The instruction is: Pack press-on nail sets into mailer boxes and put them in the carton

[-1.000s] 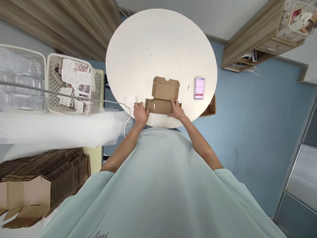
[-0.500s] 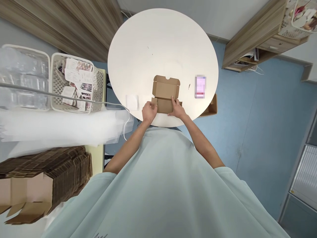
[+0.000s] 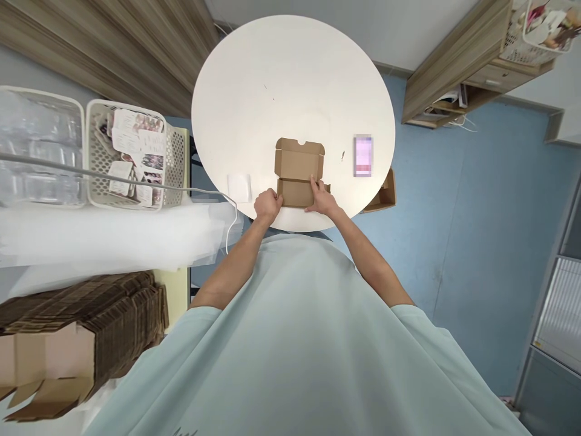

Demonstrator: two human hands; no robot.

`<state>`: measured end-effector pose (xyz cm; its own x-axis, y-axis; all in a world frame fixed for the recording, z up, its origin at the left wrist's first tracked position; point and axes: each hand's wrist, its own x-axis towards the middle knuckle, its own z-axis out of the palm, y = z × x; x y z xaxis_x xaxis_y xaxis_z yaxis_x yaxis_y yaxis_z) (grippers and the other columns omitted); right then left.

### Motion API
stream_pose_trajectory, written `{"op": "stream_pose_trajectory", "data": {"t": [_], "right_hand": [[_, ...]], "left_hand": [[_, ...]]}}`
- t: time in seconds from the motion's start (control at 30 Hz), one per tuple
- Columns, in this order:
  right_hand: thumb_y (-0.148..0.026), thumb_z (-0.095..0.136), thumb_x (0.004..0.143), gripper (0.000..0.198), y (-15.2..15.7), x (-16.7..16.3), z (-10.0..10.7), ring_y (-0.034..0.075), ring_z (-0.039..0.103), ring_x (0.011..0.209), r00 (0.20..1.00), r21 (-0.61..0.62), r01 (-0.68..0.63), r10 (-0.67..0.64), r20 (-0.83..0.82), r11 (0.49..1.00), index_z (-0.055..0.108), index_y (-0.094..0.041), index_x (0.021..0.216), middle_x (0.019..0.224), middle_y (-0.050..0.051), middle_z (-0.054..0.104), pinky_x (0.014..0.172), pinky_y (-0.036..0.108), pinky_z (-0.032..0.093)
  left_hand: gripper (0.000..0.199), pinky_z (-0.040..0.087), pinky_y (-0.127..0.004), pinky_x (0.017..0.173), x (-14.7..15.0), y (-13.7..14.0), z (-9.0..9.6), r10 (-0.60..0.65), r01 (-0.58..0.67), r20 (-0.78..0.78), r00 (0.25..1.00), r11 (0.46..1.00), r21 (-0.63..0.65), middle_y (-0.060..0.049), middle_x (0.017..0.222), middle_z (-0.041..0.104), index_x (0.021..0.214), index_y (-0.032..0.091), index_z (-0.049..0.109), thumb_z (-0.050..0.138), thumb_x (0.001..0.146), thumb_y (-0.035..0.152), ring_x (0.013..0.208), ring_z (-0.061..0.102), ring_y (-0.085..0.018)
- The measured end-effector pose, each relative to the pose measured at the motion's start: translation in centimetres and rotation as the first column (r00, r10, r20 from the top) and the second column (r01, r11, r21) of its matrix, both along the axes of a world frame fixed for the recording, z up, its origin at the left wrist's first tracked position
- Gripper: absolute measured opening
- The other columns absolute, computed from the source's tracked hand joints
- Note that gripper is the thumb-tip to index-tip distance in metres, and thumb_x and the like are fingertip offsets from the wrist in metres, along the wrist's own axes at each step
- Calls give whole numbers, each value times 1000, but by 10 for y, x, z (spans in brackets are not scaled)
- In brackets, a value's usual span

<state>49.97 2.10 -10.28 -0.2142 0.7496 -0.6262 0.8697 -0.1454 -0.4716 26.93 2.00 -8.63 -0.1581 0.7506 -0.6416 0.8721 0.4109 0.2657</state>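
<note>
A small brown cardboard box (image 3: 300,163) stands on the round white table, its lid laid open toward the far side. My left hand (image 3: 267,206) is closed on the box's left side wall, with the thumb by the corner. Across from it, my right hand (image 3: 322,200) grips the right part of the box. Its index finger reaches inside toward the lid crease and its thumb lies along the near edge. A flap sticks out beyond the right fingers. Part of the box's right end is hidden by that hand.
Left of the box lies a white square packet (image 3: 239,188); to the right is a blurred pink phone-like object (image 3: 363,155). At the left are a white basket of cards (image 3: 170,160), white sheets (image 3: 113,236) and stacked flat cardboard boxes (image 3: 122,333). A cable (image 3: 204,190) reaches the table (image 3: 290,72).
The small left flap, which stood up by my left fingers, is now folded in, and my left hand has closed at that side wall. My right hand stays at the box's right.
</note>
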Motion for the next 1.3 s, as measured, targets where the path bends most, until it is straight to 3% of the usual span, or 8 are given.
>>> {"op": "stream_pose_trajectory", "data": {"t": [0.27, 0.37, 0.47, 0.53, 0.67, 0.9, 1.1, 1.3], "right_hand": [[-38, 103, 80, 137, -8, -6, 4, 48, 63, 151, 999, 59, 43, -43, -7, 997, 18, -30, 187, 184, 27, 35, 115, 61, 64], [-39, 84, 98, 102, -25, 5, 12, 40, 68, 141, 986, 163, 164, -154, -69, 973, 29, -28, 183, 177, 22, 47, 111, 55, 65], [-37, 61, 111, 58, -44, 22, 17, 31, 71, 132, 926, 292, 375, -370, -71, 880, 51, -23, 167, 157, 18, 65, 108, 47, 63], [-39, 61, 111, 42, -52, 32, 16, 30, 72, 125, 883, 269, 453, -470, -3, 850, 62, -20, 148, 144, 17, 72, 104, 44, 61], [-35, 58, 112, 15, -57, 36, 11, 29, 75, 114, 872, 133, 466, -480, 97, 875, 67, -22, 112, 123, 13, 81, 97, 39, 57], [-33, 50, 118, 13, -61, 9, 23, 30, 80, 103, 901, 142, 429, -433, 1, 892, 60, -26, 112, 105, 9, 84, 86, 36, 54], [-41, 57, 119, 23, -61, -18, 23, 28, 79, 105, 947, 164, 316, -320, -2, 934, 64, -24, 105, 126, 14, 80, 92, 37, 56], [-29, 62, 115, 11, -43, -12, 17, 28, 77, 107, 912, 148, 399, -408, 36, 905, 67, -22, 109, 118, 12, 83, 93, 36, 55]], "left_hand": [[33, 58, -47, 97, 5, 2, 4, -179, 176, -130, 975, 984, -38, -23, 126, 79, 129, 15, 73, 48, 112, 28, 122, 76, -41], [36, 58, -47, 95, 6, 2, 8, -185, 180, -125, 975, 982, -47, -24, 126, 79, 130, 13, 73, 46, 112, 27, 122, 76, -41], [37, 58, -46, 96, 6, 1, 11, -183, 178, -117, 976, 983, -50, -24, 128, 79, 132, 12, 73, 45, 112, 28, 123, 76, -41], [37, 58, -46, 97, 6, 0, 13, -185, 180, -114, 976, 982, -49, -24, 130, 79, 132, 12, 72, 44, 112, 26, 124, 75, -41], [37, 57, -46, 97, 8, -1, 14, -177, 173, -116, 977, 984, -45, -25, 130, 78, 131, 12, 72, 44, 111, 24, 126, 75, -41], [38, 57, -44, 96, 12, -2, 18, -145, 139, -117, 982, 988, -63, -24, 130, 79, 132, 11, 72, 43, 112, 25, 123, 76, -40], [37, 57, -43, 97, 17, -9, 14, -119, 112, -117, 986, 991, -67, -23, 128, 79, 132, 13, 72, 41, 112, 22, 124, 76, -38], [34, 57, -44, 98, 17, -16, 13, -120, 112, -116, 986, 991, -69, -22, 127, 79, 128, 16, 72, 45, 111, 25, 124, 76, -38]]}}
